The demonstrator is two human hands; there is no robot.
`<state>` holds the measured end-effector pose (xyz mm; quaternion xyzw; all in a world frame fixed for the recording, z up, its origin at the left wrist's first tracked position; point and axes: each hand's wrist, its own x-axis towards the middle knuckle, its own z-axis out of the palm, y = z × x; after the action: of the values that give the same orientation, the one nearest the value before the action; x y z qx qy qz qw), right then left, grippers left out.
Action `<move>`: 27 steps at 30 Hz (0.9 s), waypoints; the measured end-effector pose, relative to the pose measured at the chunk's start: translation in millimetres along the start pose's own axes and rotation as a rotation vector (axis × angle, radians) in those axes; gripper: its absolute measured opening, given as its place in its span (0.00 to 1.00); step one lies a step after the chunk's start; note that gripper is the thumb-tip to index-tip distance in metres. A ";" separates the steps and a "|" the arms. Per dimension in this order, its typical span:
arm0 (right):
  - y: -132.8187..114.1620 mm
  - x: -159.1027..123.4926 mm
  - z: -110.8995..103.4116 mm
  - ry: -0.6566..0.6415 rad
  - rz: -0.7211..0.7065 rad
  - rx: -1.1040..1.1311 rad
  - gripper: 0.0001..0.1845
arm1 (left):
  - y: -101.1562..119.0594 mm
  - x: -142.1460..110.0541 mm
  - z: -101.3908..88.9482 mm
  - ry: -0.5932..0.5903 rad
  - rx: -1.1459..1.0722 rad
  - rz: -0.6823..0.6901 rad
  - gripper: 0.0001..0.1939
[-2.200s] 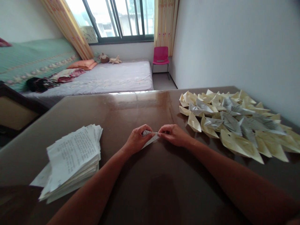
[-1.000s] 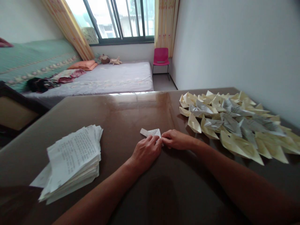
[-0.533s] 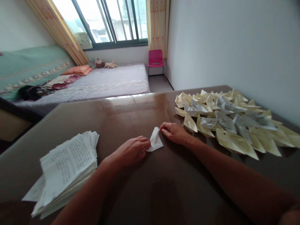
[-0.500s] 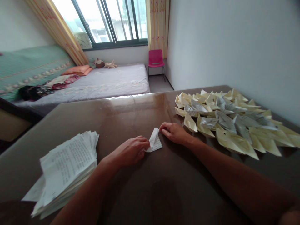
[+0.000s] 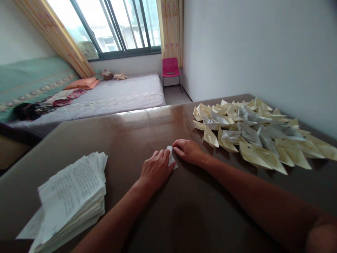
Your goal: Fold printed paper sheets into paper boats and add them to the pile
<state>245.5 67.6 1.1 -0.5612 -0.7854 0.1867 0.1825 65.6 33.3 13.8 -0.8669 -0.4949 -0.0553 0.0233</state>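
Observation:
A small folded piece of printed paper (image 5: 172,160) lies on the brown table (image 5: 126,130) in front of me. My left hand (image 5: 156,170) lies flat over its left part, fingers stretched out and pressing down, so most of the paper is hidden. My right hand (image 5: 187,151) rests just to the right, its fingers curled together with the tips pinching the paper's upper corner. Only a narrow white strip of the paper shows between the two hands.
A thick stack of printed sheets (image 5: 71,193) sits at the near left of the table. A spread of several folded paper boats (image 5: 252,133), cream and grey, covers the right side by the white wall. Beyond the table stand a bed (image 5: 118,93) and a pink chair (image 5: 170,67).
The paper, standing up as a tilted flap half a second ago, is now pressed flat. My left hand has slid forward onto it. The view has shifted slightly to the right.

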 end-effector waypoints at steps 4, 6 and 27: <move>0.5 1.3 0.5 0.005 -0.008 0.022 0.13 | 2.0 4.4 5.6 -0.014 0.003 -0.073 0.10; 1.6 1.7 1.5 0.009 -0.021 0.032 0.13 | 1.3 5.0 5.1 -0.013 0.000 -0.083 0.10; 6.1 -0.5 4.9 0.014 -0.126 0.110 0.15 | -5.6 7.0 13.0 0.054 -0.021 -0.108 0.09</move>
<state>248.2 68.5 -6.2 -0.5013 -0.8063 0.2138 0.2301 65.2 43.4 1.6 -0.8374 -0.5395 -0.0848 0.0245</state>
